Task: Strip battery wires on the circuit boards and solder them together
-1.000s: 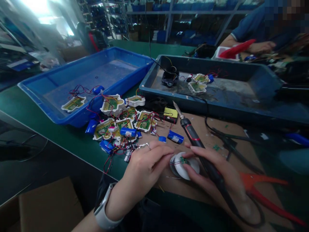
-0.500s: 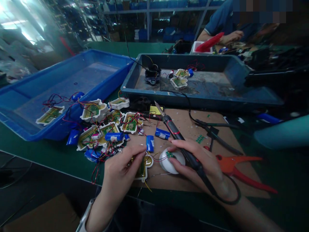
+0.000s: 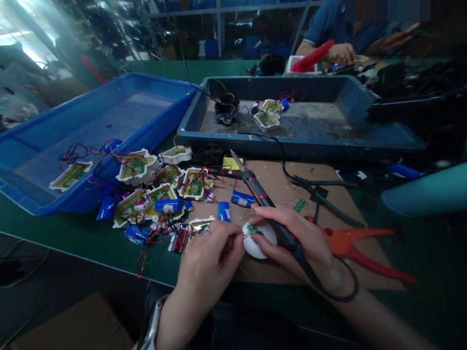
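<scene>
My right hand [image 3: 306,248] is closed round a soldering iron [image 3: 262,197], its tip pointing up and away to the left. The thumb of that hand also touches a tiny green circuit board [image 3: 252,228] above a white round object [image 3: 260,246]. My left hand [image 3: 211,255] pinches thin wires at the left side of this board; its fingertips hide the ends. Partly behind the left hand lies a white-framed circuit module [image 3: 200,224], mostly covered. A blue cylindrical cell [image 3: 224,212] lies just beyond these fingers.
Several white-cased boards [image 3: 164,199] with wires are heaped at left. A blue bin [image 3: 142,146] and a grey-blue bin [image 3: 302,141] stand behind. Orange-handled cutters [image 3: 350,245] lie right on the brown board [image 3: 365,214]. Across the table, another person's hand [image 3: 341,52] is working.
My left hand has moved right, from above the white-framed module to the small green board's wires. My right hand keeps the soldering iron in nearly the same place. The view has shifted slightly.
</scene>
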Demonstrator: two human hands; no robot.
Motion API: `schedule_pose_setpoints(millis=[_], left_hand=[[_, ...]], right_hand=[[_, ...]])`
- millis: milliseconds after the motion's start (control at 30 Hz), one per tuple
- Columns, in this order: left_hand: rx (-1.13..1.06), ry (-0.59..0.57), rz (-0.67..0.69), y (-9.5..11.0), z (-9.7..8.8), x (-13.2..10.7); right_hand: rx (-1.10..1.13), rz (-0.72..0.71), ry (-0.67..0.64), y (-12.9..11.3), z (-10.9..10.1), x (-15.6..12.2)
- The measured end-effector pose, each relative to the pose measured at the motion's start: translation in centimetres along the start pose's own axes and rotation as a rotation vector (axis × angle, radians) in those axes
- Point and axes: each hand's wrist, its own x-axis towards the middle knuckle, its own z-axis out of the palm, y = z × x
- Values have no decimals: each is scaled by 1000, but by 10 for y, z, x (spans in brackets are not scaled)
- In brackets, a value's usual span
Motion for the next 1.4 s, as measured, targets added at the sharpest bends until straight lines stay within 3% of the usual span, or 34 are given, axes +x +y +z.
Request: schedule_pose_setpoints(millis=[333,567,700,933,1167,1267,1333,1400], left_hand=[[33,82,-88,9,17,-5],[-147,91,-272,13,19,-2],[-182,115,-307,12,21,1],[-186,131,-318,13,23,-1],[-194,151,-292,11,25,-4],[-191,139,-298,11,24,-3],[-199,138,-297,11,23,-3],[-215,140,-294,11,23,-2]], right_hand=[[-17,41,-28,-3,-3,-2],[-45,60,-59,-3,-5,-4],[-32,58,-55,-1,-6,-5],[50,113,151,-5,-18,-7],[40,167,654,0,-37,0],[163,233,805,6,-48,3],[303,295,812,12,-57,2],[256,268,665,19,-66,0]])
